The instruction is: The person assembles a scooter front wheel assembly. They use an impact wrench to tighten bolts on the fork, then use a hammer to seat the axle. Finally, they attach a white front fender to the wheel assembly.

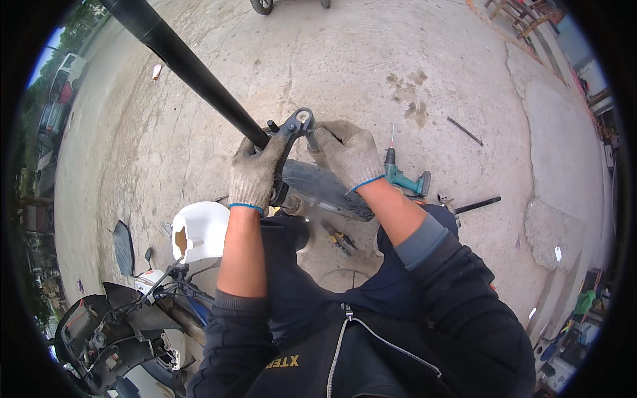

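A long black steering tube (192,69) slants from the upper left down to a dark fork clamp (290,136) with a round ring at its end. My left hand (254,174), in a knitted work glove, is closed around the clamp near the base of the tube. In the same kind of glove, my right hand (350,151) pinches a short grey fork tube (312,140) just under the ring; its fingertips are partly hidden. Beneath both hands a black tyre (322,186) lies between my knees, partly covered by my hands and the clamp.
Right of the tyre lies a teal cordless drill (405,179) with a long bit. Pliers (338,237) rest between my feet. A thin rod (465,131) and a black bar (478,205) lie further right. On the left are a white plastic cover (201,229) and a partly stripped scooter (109,338).
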Demonstrator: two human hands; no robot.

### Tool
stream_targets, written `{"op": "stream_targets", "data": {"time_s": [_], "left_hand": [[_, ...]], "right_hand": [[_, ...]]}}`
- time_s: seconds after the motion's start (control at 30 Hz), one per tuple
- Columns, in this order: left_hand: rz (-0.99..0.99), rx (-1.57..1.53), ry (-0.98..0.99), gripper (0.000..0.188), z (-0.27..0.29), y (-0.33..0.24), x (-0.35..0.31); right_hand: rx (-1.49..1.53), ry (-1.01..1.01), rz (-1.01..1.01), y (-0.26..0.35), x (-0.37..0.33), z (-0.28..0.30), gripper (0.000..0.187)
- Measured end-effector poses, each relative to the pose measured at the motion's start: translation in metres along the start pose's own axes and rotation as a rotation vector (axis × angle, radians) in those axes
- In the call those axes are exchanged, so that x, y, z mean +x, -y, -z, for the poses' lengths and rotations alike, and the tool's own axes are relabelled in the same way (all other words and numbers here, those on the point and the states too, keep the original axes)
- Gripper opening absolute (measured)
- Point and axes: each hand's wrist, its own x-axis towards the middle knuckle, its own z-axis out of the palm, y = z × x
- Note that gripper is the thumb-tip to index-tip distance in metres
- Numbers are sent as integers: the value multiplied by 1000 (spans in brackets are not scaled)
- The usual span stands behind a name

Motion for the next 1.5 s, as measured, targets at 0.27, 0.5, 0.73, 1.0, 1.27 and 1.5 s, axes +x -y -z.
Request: {"op": "stream_targets", "data": {"time_s": [0.27,0.5,0.73,1.0,1.27,1.5], "left_hand": [[-3,-40,0,47,1,0,-3],[53,-78,-6,45,-1,8,0],[14,-143,18,52,2,12,3],[71,-224,37,52,3,20,2],[76,-227,30,52,-1,7,-11],[74,-310,5,40,-5,12,1]], "right_hand": [[70,59,22,-4,3,2,33],[477,157,-419,4,4,7,34],[209,98,-191,14,7,11,32],[-408,198,124,10,10,21,36],[155,413,-555,36,16,20,76],[-401,265,-22,21,16,30,57]]}}
